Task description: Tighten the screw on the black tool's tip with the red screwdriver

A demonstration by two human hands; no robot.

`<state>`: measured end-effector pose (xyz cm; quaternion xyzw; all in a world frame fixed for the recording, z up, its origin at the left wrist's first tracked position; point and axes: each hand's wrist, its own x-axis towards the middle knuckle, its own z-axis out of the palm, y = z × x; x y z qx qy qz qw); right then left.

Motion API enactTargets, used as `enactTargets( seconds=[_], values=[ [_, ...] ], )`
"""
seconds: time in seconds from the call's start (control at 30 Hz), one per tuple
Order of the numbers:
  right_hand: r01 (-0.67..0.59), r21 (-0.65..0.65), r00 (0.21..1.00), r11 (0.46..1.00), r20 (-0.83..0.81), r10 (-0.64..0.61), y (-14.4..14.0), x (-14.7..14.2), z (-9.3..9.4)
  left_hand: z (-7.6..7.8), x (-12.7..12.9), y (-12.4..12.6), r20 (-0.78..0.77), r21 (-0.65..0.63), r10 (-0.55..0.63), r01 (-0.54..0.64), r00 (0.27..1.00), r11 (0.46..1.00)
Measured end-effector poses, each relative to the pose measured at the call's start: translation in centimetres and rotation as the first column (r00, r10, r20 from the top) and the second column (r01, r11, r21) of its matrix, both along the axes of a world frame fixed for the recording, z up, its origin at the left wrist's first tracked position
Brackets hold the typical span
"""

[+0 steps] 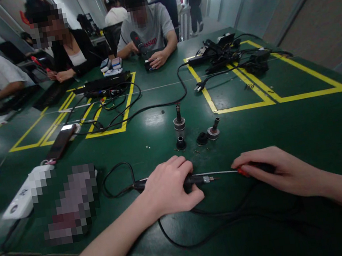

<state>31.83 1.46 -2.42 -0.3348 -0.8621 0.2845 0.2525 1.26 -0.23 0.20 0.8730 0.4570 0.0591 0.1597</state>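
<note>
My left hand [170, 185] is closed over a black corded handle [197, 179] lying level near the table's front. A bare metal end with a thin tip sticks out of it to the right. My right hand [272, 167] grips a screwdriver [221, 172] by its red and black handle. Its long shaft points left, just behind the metal end, and reaches my left fingers; whether they touch it I cannot tell. Beyond my hands stand a metal part with an upright stem [179, 122], a tilted similar part [213, 131] and black collars [180, 143], with tiny screws beside them.
A white power strip [22, 201], a phone [63, 141] and a blurred-out object [75, 201] lie at left. Black cables [190, 245] loop below my hands. Farther back are yellow tape frames [243, 107], tangled black gear [221, 56] and several seated people.
</note>
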Motion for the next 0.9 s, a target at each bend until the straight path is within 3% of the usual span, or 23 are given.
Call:
enactTargets(
  seconds=[0.2,0.3,0.5,0.67,0.9],
  values=[
    [-0.01,-0.039,0.999,0.999,-0.047,0.008,0.2,-0.5,1.2,0.1,0.1,0.0,-0.023,0.009,0.013,-0.013,1.0,1.0],
    [-0.03,-0.017,0.998,0.999,-0.05,0.029,-0.1,-0.7,0.9,0.2,0.1,0.0,-0.034,0.007,0.017,-0.017,0.999,1.0],
    [0.048,0.045,0.998,0.998,0.028,-0.049,-0.6,-0.4,0.0,0.3,0.1,-0.1,-0.04,-0.001,0.016,-0.016,0.999,1.0],
    [-0.019,0.046,1.0,0.999,0.004,0.018,-0.2,-0.5,0.4,0.3,0.1,-0.1,-0.039,-0.004,0.013,-0.013,0.999,1.0],
    [0.008,0.034,1.0,0.999,0.011,-0.008,-0.6,-0.8,0.4,0.1,0.1,-0.1,-0.038,0.006,-0.009,0.009,0.999,1.0]
  ],
)
